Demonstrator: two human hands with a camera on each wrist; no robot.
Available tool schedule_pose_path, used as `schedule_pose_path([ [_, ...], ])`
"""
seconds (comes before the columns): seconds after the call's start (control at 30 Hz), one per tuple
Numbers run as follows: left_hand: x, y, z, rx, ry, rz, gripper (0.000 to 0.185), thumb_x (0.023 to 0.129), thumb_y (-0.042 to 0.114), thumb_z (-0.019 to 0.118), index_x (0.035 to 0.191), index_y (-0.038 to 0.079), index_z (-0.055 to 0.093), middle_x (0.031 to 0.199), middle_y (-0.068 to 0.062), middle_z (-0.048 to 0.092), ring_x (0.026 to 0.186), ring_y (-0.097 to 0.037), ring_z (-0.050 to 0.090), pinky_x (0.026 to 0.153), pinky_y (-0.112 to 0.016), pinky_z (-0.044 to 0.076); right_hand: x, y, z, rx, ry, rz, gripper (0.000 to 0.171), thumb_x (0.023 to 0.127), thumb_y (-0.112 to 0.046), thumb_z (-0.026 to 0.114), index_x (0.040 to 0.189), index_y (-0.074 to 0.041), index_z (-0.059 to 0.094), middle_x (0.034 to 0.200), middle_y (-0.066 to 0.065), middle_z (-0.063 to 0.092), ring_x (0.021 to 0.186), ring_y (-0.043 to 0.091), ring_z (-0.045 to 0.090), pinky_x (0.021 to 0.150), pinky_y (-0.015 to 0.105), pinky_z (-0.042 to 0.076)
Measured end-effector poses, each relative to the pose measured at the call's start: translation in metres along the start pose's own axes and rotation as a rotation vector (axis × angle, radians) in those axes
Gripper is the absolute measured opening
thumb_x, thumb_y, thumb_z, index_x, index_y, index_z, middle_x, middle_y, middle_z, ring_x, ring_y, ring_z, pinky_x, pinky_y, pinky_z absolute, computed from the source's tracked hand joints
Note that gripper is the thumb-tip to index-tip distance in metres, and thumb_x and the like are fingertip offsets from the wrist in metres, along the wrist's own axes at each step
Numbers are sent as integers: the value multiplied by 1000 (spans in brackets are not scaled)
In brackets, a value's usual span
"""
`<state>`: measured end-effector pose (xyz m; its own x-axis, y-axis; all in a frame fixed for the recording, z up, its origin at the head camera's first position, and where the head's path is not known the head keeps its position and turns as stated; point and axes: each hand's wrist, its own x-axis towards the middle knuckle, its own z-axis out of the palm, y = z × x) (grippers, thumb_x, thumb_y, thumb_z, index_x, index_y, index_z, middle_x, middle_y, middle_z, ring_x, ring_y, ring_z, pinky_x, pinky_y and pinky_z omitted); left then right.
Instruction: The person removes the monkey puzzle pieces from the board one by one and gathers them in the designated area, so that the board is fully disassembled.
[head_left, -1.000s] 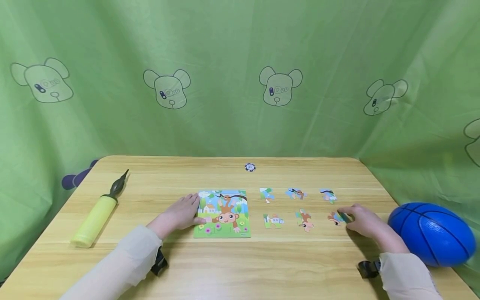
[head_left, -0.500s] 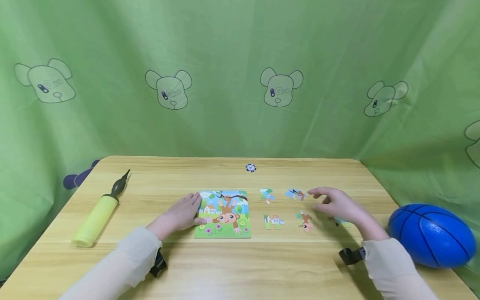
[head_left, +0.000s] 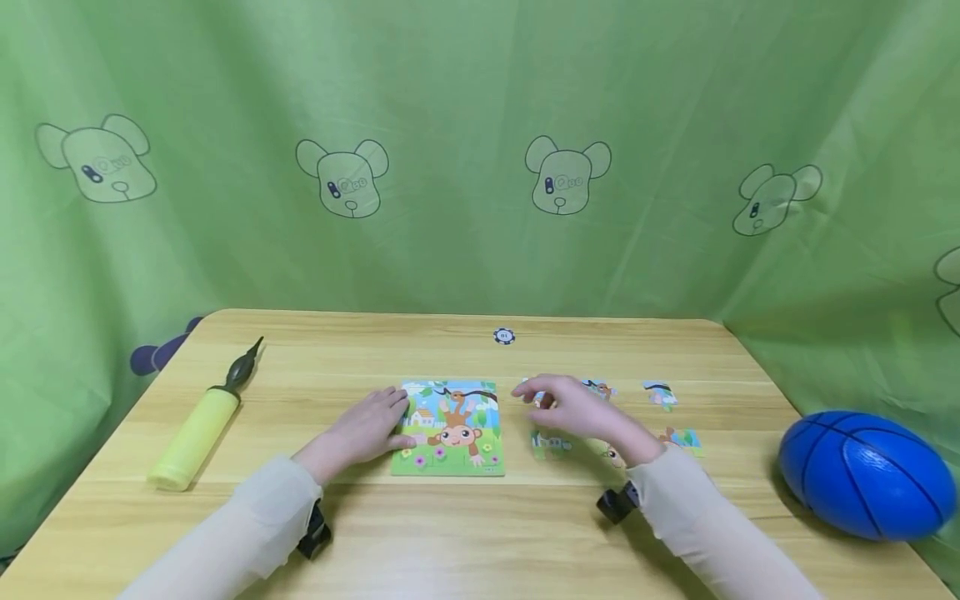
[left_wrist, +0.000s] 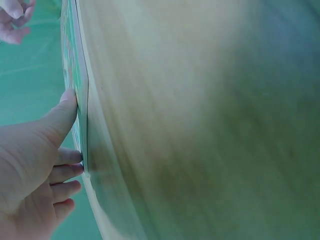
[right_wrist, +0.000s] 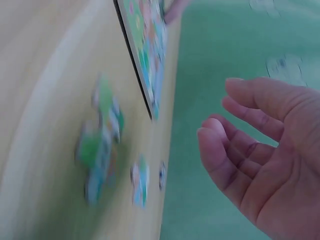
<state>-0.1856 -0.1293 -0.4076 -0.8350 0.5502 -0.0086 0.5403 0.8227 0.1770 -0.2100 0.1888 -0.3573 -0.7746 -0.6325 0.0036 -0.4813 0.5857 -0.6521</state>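
A square picture puzzle (head_left: 450,457) with an upside-down monkey lies flat on the table. My left hand (head_left: 360,432) rests at its left edge; in the left wrist view the thumb (left_wrist: 64,107) lies on the board's face and the other fingers reach its border. To the right of the board my right hand (head_left: 573,408) hovers over loose pieces, fingers bent and holding nothing. It partly hides a house piece (head_left: 552,442) and others behind it. A branch piece (head_left: 660,394) and a piece with green and brown (head_left: 686,442) lie further right.
A blue rugby-shaped ball (head_left: 866,475) sits at the table's right edge. On the left lies a yellow hand pump (head_left: 197,437) with a black nozzle. A small round chip (head_left: 504,336) marked with digits lies near the back, before a green curtain (head_left: 450,250).
My right hand has left the lower right piece and swept left across the pieces to beside the board, uncovering the branch piece. The left hand stays at the board's edge.
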Motion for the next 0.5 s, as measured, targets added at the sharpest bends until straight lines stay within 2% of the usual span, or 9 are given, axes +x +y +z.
schedule_pose_path([
  [0.1,-1,0,0,-6,2,8,68,88,42,57,130,-11,44,136,-26,39,128,-39,32,107,-47,23,12,-10,14,-4,-42,-36,34,85,-3,61,118,2,58,102,14,59,77,15,56,62,27,50],
  [0.27,-3,1,-3,-14,-47,8,73,88,44,56,133,-11,39,140,-26,33,129,-39,29,107,-46,22,29,-22,35,-3,-105,-77,30,87,-6,62,116,0,60,102,10,61,72,13,55,58,26,49],
  [0.5,-6,1,-6,-59,-141,-37,92,83,61,52,141,-6,26,147,-23,19,134,-37,18,109,-44,17,49,-36,57,-23,-163,-103,30,88,-6,61,117,0,59,96,5,60,62,14,56,56,24,48],
])
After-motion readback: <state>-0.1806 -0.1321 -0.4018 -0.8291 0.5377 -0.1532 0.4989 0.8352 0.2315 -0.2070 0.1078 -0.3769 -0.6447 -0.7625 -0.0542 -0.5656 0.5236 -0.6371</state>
